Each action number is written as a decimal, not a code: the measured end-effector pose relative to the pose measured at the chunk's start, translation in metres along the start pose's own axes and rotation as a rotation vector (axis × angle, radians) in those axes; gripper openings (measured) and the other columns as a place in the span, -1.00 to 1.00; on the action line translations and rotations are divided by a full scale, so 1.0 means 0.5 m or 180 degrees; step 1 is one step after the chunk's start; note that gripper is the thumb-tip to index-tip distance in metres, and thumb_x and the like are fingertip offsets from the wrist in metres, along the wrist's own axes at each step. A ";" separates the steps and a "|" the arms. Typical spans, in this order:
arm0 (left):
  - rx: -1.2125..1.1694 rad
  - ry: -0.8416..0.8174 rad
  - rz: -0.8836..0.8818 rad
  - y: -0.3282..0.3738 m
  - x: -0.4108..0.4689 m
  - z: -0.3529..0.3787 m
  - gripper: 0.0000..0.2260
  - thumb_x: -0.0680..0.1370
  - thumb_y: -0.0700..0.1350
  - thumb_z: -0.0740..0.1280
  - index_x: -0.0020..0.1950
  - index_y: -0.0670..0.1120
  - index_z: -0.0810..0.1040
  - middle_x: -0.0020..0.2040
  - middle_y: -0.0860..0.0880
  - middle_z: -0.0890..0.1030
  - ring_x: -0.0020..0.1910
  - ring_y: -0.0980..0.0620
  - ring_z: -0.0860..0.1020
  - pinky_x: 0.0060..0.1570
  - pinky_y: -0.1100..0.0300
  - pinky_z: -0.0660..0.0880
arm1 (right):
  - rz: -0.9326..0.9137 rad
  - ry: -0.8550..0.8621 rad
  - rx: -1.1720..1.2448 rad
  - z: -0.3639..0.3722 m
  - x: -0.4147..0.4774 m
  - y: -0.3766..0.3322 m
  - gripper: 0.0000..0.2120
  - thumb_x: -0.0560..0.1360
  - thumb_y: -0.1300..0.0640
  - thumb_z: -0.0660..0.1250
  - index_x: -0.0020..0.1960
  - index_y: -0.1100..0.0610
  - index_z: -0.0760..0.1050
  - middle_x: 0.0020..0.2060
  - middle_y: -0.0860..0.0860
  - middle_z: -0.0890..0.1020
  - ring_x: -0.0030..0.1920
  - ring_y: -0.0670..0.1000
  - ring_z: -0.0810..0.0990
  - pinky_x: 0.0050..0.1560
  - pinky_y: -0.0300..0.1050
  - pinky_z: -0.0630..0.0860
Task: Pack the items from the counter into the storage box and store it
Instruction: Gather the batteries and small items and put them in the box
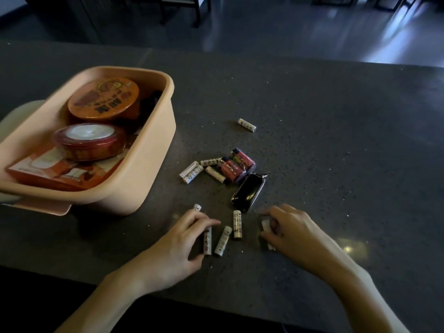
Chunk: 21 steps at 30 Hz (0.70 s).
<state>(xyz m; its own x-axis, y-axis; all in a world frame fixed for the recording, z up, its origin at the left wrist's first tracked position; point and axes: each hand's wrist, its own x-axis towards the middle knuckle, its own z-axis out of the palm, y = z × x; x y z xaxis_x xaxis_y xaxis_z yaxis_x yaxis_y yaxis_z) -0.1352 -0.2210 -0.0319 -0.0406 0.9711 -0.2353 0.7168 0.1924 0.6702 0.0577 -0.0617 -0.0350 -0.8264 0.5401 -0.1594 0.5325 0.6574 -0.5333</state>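
A peach storage box (153, 150) stands at the left of the dark counter, holding an orange round tin (103, 99), a red round tin (90, 140) and a flat orange packet (57, 174). White batteries lie loose on the counter: one far off (247, 125), a cluster (192, 173) beside red batteries (236, 165), and two (237, 224) between my hands. A black key fob (247, 192) lies just beyond them. My left hand (182, 243) closes on a white battery (207, 240). My right hand (290, 231) is curled around white batteries (266, 225), mostly hidden.
The counter (336, 140) is dark speckled stone, its near edge under my forearms. A pale lid or object (14, 116) sits behind the box at the far left. Chair legs (197, 10) stand on the floor beyond the counter's far edge.
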 end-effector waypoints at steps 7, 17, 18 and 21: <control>0.0114 0.0005 0.0201 0.002 0.024 0.014 -0.27 0.38 0.05 0.46 0.44 0.17 0.14 0.16 0.47 0.10 0.18 0.58 0.09 0.10 0.69 0.05 | -0.0221 -0.0458 0.0313 0.017 0.020 -0.033 -0.36 0.34 -0.10 0.43 0.35 -0.18 0.24 0.05 -0.24 0.22 -0.12 -0.27 0.39 -0.23 -0.51 0.37; 0.0086 0.0115 0.0277 -0.003 0.032 0.015 -0.40 0.36 0.10 0.46 0.35 0.12 0.34 0.15 0.30 0.26 0.19 0.46 0.21 0.11 0.63 0.12 | -0.0459 -0.0513 0.0120 0.022 0.044 -0.050 -0.33 0.31 -0.05 0.47 0.32 -0.06 0.23 0.13 -0.16 0.25 -0.11 -0.19 0.40 -0.23 -0.48 0.38; 0.0071 0.0201 0.0265 -0.001 0.030 0.019 -0.43 0.37 0.10 0.45 0.33 0.11 0.36 0.13 0.32 0.26 0.19 0.47 0.21 0.11 0.63 0.13 | -0.0485 -0.0501 0.0129 0.022 0.044 -0.050 -0.38 0.31 -0.06 0.46 0.28 -0.07 0.26 0.10 -0.18 0.26 -0.12 -0.20 0.40 -0.23 -0.48 0.39; 0.0048 0.0460 0.0269 0.005 0.025 0.028 -0.49 0.37 0.05 0.46 0.28 0.07 0.41 0.11 0.36 0.25 0.18 0.54 0.17 0.09 0.67 0.09 | -0.0527 -0.0495 0.0179 0.021 0.046 -0.050 -0.48 0.32 -0.08 0.45 0.19 -0.08 0.31 0.06 -0.19 0.30 -0.10 -0.21 0.42 -0.22 -0.43 0.40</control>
<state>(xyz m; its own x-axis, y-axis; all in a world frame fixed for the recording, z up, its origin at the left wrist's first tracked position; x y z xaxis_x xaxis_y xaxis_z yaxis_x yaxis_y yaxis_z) -0.1243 -0.2104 -0.0433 -0.0786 0.9941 -0.0741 0.7323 0.1081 0.6724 0.0233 -0.0711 -0.0342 -0.9222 0.3370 -0.1896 0.3798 0.6976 -0.6075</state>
